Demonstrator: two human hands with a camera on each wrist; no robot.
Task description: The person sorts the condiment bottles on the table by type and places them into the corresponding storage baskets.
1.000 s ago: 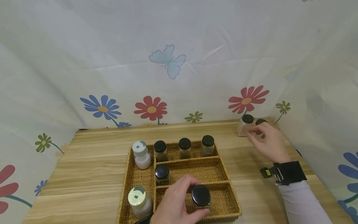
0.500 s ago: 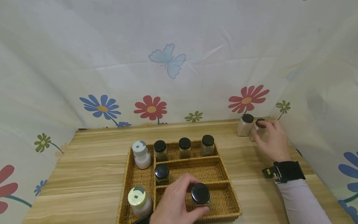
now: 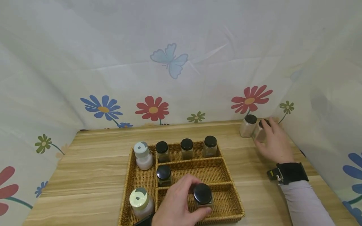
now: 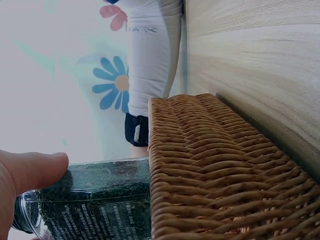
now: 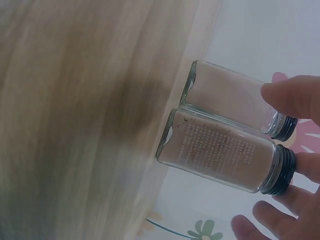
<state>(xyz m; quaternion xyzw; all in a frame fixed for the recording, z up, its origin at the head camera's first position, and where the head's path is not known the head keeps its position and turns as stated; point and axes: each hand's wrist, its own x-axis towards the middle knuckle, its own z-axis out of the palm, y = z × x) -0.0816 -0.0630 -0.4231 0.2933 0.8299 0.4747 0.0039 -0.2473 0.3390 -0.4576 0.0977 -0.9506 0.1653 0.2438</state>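
Note:
In the head view my left hand (image 3: 176, 202) holds a glass spice jar (image 3: 203, 197) with a black lid over the front compartment of the wicker basket (image 3: 238, 205). Dark green dried herbs fill that jar (image 4: 100, 205) in the left wrist view, where the thumb lies along its side. At the back right, my right hand (image 3: 275, 142) is spread around a spice jar (image 5: 220, 150) of brownish powder. One finger touches its black lid, while the thumb lies in front of a second, similar jar (image 5: 225, 95) right beside it. Both stand upright on the table.
Three black-lidded jars, one of them this jar (image 3: 187, 150), stand in the basket's back compartment. Another jar (image 3: 164, 175) is in the middle one. Down the left compartment stand a white-lidded shaker (image 3: 143, 156) and a yellow-green-lidded shaker (image 3: 140, 202). A flowered curtain (image 3: 175, 88) hangs behind.
My right hand has moved right, from between the two back jars to around the right-hand jar, its fingers now behind that lid. The left hand has hardly moved.

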